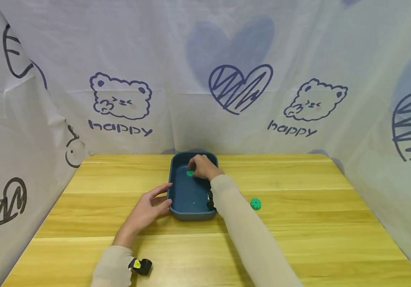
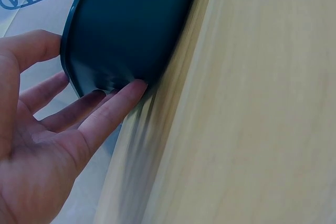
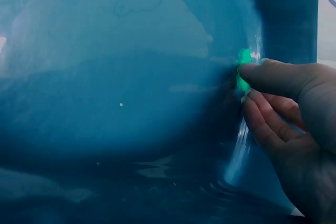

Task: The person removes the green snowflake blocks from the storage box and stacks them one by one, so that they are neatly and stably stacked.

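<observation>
Inside the blue rectangular bin (image 1: 187, 195), near its far end, my right hand (image 1: 203, 166) pinches a small green notched disc (image 1: 190, 173) between thumb and fingertips. In the right wrist view the green disc (image 3: 243, 71) stands edge-on at the end wall, partly hidden by the thumb. Spread fingers of my left hand (image 1: 149, 207) touch the bin's left side. The left wrist view has the left hand (image 2: 58, 124) with fairly straight fingertips against the bin's wall (image 2: 126, 35). A second green notched disc (image 1: 255, 204) lies flat on the table, right of the bin and beside the right sleeve.
The bin stands on a wooden table (image 1: 317, 223) near its back edge. White cloth (image 1: 176, 52) printed with hearts and bears hangs behind and at both sides. A black wrist device (image 1: 142, 266) sits by the left cuff.
</observation>
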{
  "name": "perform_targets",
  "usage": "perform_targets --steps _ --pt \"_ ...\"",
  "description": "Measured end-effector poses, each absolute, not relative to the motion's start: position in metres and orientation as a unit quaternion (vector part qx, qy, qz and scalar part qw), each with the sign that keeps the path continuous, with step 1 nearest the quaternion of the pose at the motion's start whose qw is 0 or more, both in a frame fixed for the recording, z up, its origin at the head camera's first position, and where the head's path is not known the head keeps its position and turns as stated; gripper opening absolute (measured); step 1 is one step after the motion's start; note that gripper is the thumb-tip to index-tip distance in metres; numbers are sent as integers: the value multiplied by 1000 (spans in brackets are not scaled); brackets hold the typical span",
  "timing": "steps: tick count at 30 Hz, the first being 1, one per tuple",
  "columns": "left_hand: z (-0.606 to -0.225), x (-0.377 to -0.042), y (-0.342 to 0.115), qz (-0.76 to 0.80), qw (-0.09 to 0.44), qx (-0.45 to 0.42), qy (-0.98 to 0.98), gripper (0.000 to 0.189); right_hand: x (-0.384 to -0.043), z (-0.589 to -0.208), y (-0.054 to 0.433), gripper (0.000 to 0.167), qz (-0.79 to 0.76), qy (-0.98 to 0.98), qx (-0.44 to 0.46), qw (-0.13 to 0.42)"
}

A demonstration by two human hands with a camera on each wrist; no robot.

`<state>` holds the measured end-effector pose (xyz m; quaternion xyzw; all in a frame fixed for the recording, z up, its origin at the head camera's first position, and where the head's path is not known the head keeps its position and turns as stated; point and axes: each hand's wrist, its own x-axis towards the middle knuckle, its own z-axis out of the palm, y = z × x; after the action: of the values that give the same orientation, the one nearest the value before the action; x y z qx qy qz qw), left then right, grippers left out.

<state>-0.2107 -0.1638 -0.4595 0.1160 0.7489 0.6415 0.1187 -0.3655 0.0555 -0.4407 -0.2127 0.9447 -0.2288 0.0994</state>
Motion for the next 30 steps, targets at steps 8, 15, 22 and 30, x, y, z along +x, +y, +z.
perform_targets --steps 8,15,22,30 --pt "-461 -210 -164 638 114 119 752 59 -364 -442 55 31 -239 939 -215 122" --pt "-462 -210 -165 635 113 120 755 59 -363 -443 55 31 -240 936 -228 121" --pt "-462 -209 -165 635 116 118 755 59 -361 -442 54 34 -246 936 -217 129" --pt "-462 -210 -164 640 117 120 750 59 -359 -437 52 31 -209 943 -223 129"
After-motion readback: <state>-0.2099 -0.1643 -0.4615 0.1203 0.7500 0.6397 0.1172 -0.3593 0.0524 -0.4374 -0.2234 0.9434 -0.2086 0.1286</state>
